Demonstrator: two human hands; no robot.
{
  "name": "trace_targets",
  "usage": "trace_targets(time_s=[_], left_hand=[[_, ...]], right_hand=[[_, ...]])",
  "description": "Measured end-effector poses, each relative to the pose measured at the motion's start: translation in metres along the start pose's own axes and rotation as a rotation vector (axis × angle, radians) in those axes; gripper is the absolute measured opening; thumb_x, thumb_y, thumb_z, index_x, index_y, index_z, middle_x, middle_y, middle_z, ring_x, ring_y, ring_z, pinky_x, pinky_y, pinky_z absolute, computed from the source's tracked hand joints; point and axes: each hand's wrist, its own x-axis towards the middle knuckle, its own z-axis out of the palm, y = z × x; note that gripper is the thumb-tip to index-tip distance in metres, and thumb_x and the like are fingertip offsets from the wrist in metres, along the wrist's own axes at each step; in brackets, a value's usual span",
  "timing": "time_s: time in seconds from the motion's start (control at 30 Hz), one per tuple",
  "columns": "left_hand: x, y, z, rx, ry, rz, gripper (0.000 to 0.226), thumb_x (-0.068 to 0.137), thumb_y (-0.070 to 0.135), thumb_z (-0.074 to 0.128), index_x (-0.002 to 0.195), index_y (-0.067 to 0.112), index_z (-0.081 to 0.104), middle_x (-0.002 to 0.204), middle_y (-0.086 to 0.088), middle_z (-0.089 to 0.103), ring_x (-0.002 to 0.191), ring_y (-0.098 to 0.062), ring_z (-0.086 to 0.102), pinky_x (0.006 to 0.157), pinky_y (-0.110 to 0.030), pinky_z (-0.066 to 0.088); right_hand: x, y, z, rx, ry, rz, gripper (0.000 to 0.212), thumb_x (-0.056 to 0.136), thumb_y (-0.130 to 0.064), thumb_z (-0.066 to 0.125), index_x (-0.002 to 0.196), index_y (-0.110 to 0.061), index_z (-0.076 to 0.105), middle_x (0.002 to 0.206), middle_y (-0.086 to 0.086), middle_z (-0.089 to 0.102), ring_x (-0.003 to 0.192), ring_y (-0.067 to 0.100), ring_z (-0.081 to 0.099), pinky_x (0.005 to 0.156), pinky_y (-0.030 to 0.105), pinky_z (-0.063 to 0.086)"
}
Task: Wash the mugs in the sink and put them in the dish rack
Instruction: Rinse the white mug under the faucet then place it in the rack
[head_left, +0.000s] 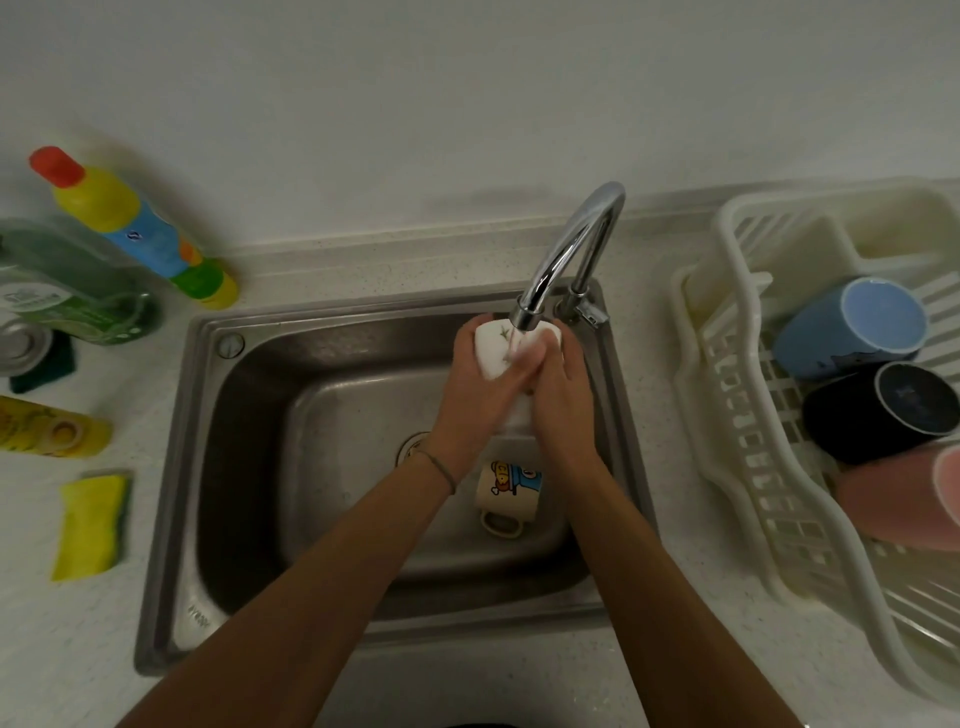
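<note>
Under the chrome faucet (576, 249), both hands hold a white mug (493, 345) with a small green print, and water runs onto it. My left hand (475, 400) grips its left side and my right hand (563, 395) wraps its right side, fingers blurred. Below them, a cream cartoon mug (506, 491) lies on its side on the bottom of the steel sink (311, 415). The white dish rack (737, 415) on the right holds a blue mug (852, 327), a black mug (883, 413) and a pink mug (904, 499), all on their sides.
On the left counter stand a yellow-blue bottle with a red cap (130, 223) and a green detergent bottle (67, 291). A yellow bottle (52, 426) lies flat, with a yellow-green sponge (91, 525) near it and a dark sponge (44, 366) behind.
</note>
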Motion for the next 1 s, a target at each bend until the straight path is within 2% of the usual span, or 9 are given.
trace_targets(time_s=[0.13,0.23,0.37,0.47,0.53,0.67,0.77,0.9,1.0], left_hand=[[0.002,0.001,-0.001,0.016,-0.011,0.088,0.052,0.086,0.032,0.079,0.127,0.024,0.048,0.116,0.009,0.06,0.096,0.001,0.064,0.075,-0.017,0.055],[0.011,0.007,0.0,0.007,0.054,-0.014,0.019,0.103,0.034,0.058,0.114,0.02,0.052,0.108,0.001,0.061,0.094,-0.015,0.064,0.075,-0.031,0.056],[0.018,0.01,-0.004,0.028,0.119,-0.047,0.031,0.111,0.034,0.034,0.097,0.015,0.054,0.091,0.0,0.056,0.075,-0.005,0.055,0.07,-0.025,0.048],[0.01,0.006,0.003,0.029,0.038,-0.013,0.018,0.106,0.038,0.05,0.115,0.023,0.054,0.105,0.004,0.062,0.089,-0.006,0.064,0.077,-0.03,0.057],[0.003,0.004,0.007,0.021,-0.017,0.008,0.032,0.1,0.041,0.062,0.125,0.026,0.049,0.116,0.004,0.063,0.098,-0.013,0.067,0.078,-0.029,0.06],[0.017,0.011,-0.001,0.07,-0.004,-0.101,0.032,0.101,0.056,0.039,0.099,0.025,0.048,0.111,-0.01,0.059,0.096,-0.027,0.06,0.08,-0.04,0.052],[0.014,0.012,0.003,0.111,-0.019,-0.087,0.034,0.095,0.062,0.032,0.095,0.032,0.047,0.112,-0.009,0.058,0.103,-0.03,0.06,0.082,-0.04,0.051],[0.008,0.007,0.01,0.079,-0.049,-0.02,0.035,0.093,0.054,0.057,0.114,0.027,0.049,0.111,-0.002,0.061,0.099,-0.023,0.066,0.078,-0.039,0.058],[0.023,0.008,0.003,0.112,-0.007,-0.094,0.024,0.105,0.045,0.041,0.101,0.023,0.05,0.1,-0.003,0.057,0.09,-0.024,0.058,0.075,-0.039,0.049]], right_hand=[[0.011,-0.004,0.005,0.173,-0.04,0.193,0.042,0.103,-0.052,0.041,0.131,-0.026,0.058,0.117,0.0,0.068,0.101,0.014,0.069,0.075,0.031,0.059],[0.009,-0.007,0.003,0.154,-0.071,0.152,0.032,0.102,-0.049,0.047,0.125,-0.029,0.057,0.114,-0.001,0.068,0.1,0.016,0.07,0.072,0.031,0.059],[0.008,-0.006,-0.003,0.173,-0.088,0.16,0.015,0.099,-0.045,0.054,0.111,-0.038,0.057,0.107,-0.004,0.069,0.096,0.016,0.07,0.07,0.029,0.06],[0.013,-0.005,-0.003,0.214,-0.093,0.216,0.04,0.096,-0.052,0.055,0.127,-0.027,0.059,0.113,0.002,0.07,0.099,0.021,0.072,0.069,0.032,0.062],[0.014,-0.003,-0.003,0.238,-0.09,0.242,0.05,0.091,-0.059,0.058,0.129,-0.027,0.059,0.115,0.004,0.07,0.099,0.023,0.072,0.073,0.04,0.064],[0.011,0.003,-0.004,0.286,-0.13,0.286,0.069,0.074,-0.066,0.064,0.128,-0.025,0.06,0.112,0.009,0.073,0.098,0.03,0.074,0.083,0.057,0.06],[0.013,0.002,-0.005,0.313,-0.114,0.299,0.062,0.078,-0.064,0.062,0.125,-0.022,0.063,0.109,0.01,0.074,0.097,0.03,0.074,0.084,0.058,0.059],[0.014,0.004,-0.011,0.342,-0.12,0.306,0.045,0.093,-0.056,0.056,0.122,-0.023,0.065,0.108,0.01,0.075,0.096,0.028,0.075,0.082,0.052,0.061],[0.012,0.006,-0.011,0.319,-0.136,0.318,0.047,0.093,-0.057,0.056,0.125,-0.023,0.063,0.108,0.009,0.075,0.096,0.03,0.074,0.083,0.053,0.061]])
